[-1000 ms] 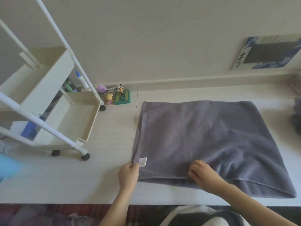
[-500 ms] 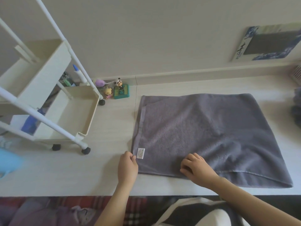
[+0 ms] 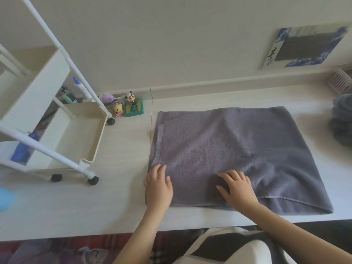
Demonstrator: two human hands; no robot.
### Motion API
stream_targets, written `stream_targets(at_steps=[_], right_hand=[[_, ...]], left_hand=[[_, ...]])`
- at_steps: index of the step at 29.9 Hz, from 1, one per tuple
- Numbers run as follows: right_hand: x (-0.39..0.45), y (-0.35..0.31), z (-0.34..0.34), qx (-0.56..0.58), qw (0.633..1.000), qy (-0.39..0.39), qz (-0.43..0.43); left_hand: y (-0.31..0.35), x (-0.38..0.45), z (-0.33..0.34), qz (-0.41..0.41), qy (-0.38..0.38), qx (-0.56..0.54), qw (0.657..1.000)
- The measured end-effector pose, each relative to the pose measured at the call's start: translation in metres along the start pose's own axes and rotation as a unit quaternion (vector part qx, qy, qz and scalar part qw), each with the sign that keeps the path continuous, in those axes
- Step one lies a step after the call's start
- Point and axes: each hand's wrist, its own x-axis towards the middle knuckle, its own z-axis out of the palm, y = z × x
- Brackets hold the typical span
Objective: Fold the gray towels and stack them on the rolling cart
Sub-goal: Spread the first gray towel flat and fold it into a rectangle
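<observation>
A gray towel (image 3: 238,149), folded over once, lies flat on the pale table (image 3: 95,210). My left hand (image 3: 158,187) rests palm down on its near left corner, fingers spread, covering the white label. My right hand (image 3: 236,189) lies flat on the towel near its front edge, fingers apart. Neither hand grips the cloth. The white rolling cart (image 3: 62,128) stands on the table to the left, apart from the towel; its nearest tray looks empty.
More gray towels (image 3: 342,121) are piled at the right edge. Small toy figures (image 3: 131,105) stand by the wall behind the cart's wheel. A picture (image 3: 304,46) leans on the wall. The table's front edge is just below my wrists.
Both hands have let go of the towel's front edge and now press flat on it. The label is now under my left hand. The view has shifted slightly.
</observation>
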Motion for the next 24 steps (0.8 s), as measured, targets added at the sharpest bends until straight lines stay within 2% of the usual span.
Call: stream_targets(at_steps=[2, 4, 6, 10, 12, 15, 17, 19, 23, 24], right_hand=[[-0.004, 0.005, 0.002, -0.035, 0.999, -0.006, -0.011], [-0.009, 0.010, 0.004, -0.061, 0.997, -0.034, -0.034], [-0.012, 0.021, 0.002, -0.098, 0.993, -0.064, -0.026], [-0.014, 0.043, -0.008, -0.100, 0.987, -0.115, 0.054], [-0.014, 0.045, -0.009, -0.104, 0.989, -0.091, 0.052], [-0.014, 0.039, -0.009, -0.052, 0.997, -0.014, 0.050], [-0.018, 0.040, -0.011, -0.017, 0.993, 0.057, 0.100], [-0.025, 0.047, -0.016, 0.009, 0.977, 0.111, 0.179], [-0.044, 0.077, -0.030, 0.051, 0.921, 0.109, 0.371], [-0.047, 0.082, -0.033, 0.055, 0.912, 0.110, 0.391]], left_hand=[[0.003, -0.002, 0.010, 0.078, -0.061, 0.051, 0.994], [-0.002, -0.003, 0.018, 0.101, -0.113, 0.116, 0.982], [-0.003, -0.001, 0.021, 0.083, -0.145, 0.149, 0.975], [0.018, 0.017, 0.017, 0.030, -0.185, 0.159, 0.969], [0.038, 0.022, 0.015, 0.031, -0.170, 0.125, 0.977], [0.073, 0.017, 0.025, 0.132, -0.169, 0.064, 0.975], [0.095, 0.012, 0.036, 0.197, -0.200, 0.045, 0.959], [0.107, 0.011, 0.046, 0.211, -0.236, 0.059, 0.947], [0.112, 0.013, 0.060, 0.201, -0.232, 0.134, 0.942], [0.106, 0.015, 0.062, 0.189, -0.227, 0.140, 0.945]])
